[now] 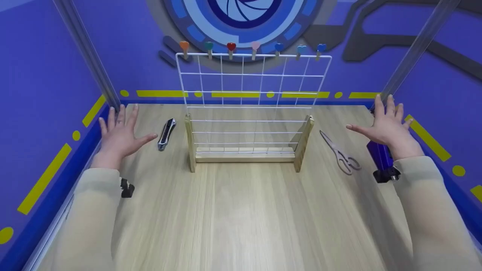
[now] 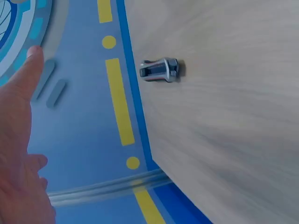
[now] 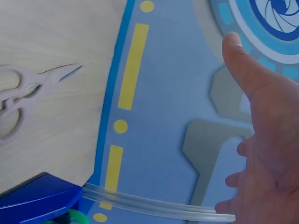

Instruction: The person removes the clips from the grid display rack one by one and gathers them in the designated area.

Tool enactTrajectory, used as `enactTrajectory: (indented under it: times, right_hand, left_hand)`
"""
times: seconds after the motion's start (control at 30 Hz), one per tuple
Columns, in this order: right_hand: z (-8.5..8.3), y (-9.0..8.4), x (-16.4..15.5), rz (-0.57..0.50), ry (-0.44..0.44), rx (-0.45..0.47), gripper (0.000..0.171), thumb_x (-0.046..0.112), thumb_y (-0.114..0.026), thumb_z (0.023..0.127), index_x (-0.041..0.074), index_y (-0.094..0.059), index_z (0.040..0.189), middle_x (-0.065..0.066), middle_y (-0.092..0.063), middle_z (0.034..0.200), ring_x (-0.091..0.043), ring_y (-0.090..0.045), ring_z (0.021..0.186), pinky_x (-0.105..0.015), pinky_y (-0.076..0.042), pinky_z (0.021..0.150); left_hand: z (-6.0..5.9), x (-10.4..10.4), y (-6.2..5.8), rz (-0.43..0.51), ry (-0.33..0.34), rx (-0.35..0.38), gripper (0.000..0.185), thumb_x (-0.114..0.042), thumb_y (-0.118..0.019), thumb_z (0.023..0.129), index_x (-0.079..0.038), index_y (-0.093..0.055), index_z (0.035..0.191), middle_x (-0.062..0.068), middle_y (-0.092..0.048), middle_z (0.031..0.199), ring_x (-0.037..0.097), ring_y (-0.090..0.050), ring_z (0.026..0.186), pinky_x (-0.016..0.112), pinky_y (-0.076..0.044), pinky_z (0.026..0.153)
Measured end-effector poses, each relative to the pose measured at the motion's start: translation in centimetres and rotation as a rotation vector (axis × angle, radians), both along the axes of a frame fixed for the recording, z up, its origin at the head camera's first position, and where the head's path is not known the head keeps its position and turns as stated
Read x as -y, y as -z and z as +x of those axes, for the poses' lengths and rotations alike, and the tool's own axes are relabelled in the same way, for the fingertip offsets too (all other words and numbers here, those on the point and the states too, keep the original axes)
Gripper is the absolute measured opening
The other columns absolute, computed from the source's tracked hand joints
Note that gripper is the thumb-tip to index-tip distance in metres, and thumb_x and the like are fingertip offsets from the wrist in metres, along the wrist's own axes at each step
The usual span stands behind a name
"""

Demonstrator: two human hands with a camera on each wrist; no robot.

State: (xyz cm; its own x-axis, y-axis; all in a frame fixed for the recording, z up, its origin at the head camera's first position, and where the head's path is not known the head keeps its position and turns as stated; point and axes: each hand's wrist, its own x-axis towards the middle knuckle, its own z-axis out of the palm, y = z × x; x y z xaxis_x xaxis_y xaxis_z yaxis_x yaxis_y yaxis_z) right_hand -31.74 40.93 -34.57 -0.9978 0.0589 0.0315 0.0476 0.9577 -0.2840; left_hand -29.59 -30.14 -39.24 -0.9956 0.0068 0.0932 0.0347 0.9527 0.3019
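Note:
My left hand (image 1: 119, 132) hovers flat with fingers spread over the table's far left, holding nothing; its thumb (image 2: 29, 79) shows in the left wrist view. Just right of it lies a black and silver utility knife (image 1: 167, 133), also seen end-on (image 2: 160, 70). My right hand (image 1: 385, 124) is spread the same way at the far right, empty, thumb (image 3: 247, 70) raised. Grey scissors (image 1: 340, 152) lie left of it, blades closed (image 3: 28, 88). A blue box (image 1: 380, 154) sits under the right wrist.
A white wire grid (image 1: 252, 94) stands in a wooden stand (image 1: 244, 156) at the table's middle back, with several coloured heart clips (image 1: 231, 47) along its top. Purple walls with yellow stripes enclose the wooden table (image 1: 241, 218).

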Motion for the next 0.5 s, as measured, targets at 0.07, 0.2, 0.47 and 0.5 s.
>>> enactTrajectory:
  times: [0.07,0.2,0.47,0.5]
  right_hand:
    - [-0.1,-0.5,0.2,-0.02,-0.012,-0.014,0.133,0.085,-0.058,0.082,0.016,0.025,0.16,-0.023,0.035,0.164,-0.06,0.028,0.146,-0.084,0.015,0.107]
    - [-0.3,-1.6,0.8,-0.088,-0.044,-0.045,0.128,0.081,-0.059,0.085,0.018,0.023,0.161,-0.022,0.029,0.167,-0.059,0.02,0.15,-0.081,0.013,0.112]
    - [-0.6,-4.1,2.8,-0.338,-0.102,-0.143,0.11,0.064,-0.061,0.095,0.022,0.012,0.165,-0.019,0.012,0.173,-0.051,0.002,0.157,-0.079,-0.005,0.119]
    - [-0.6,-4.4,3.2,-0.381,-0.106,-0.163,0.107,0.062,-0.062,0.095,0.022,0.009,0.166,-0.017,0.008,0.174,-0.049,-0.001,0.158,-0.077,-0.008,0.12]
  left_hand:
    - [-0.2,-0.5,-0.2,0.044,0.01,0.006,0.113,-0.071,-0.061,0.091,-0.024,0.009,0.165,0.023,0.017,0.17,0.048,0.023,0.155,0.07,0.022,0.119]
    - [-0.8,-1.7,-0.7,0.17,0.045,0.005,0.117,-0.066,-0.07,0.088,-0.025,0.007,0.166,0.019,0.012,0.173,0.046,0.017,0.157,0.071,0.009,0.123]
    - [-1.9,-4.6,-1.0,0.517,0.131,0.034,0.109,-0.056,-0.078,0.086,-0.036,-0.006,0.166,0.009,-0.001,0.175,0.043,-0.007,0.16,0.069,-0.017,0.125]
    - [-2.0,-4.9,-1.0,0.572,0.138,0.034,0.107,-0.052,-0.079,0.087,-0.036,-0.009,0.166,0.009,-0.005,0.175,0.041,-0.012,0.16,0.065,-0.02,0.125]
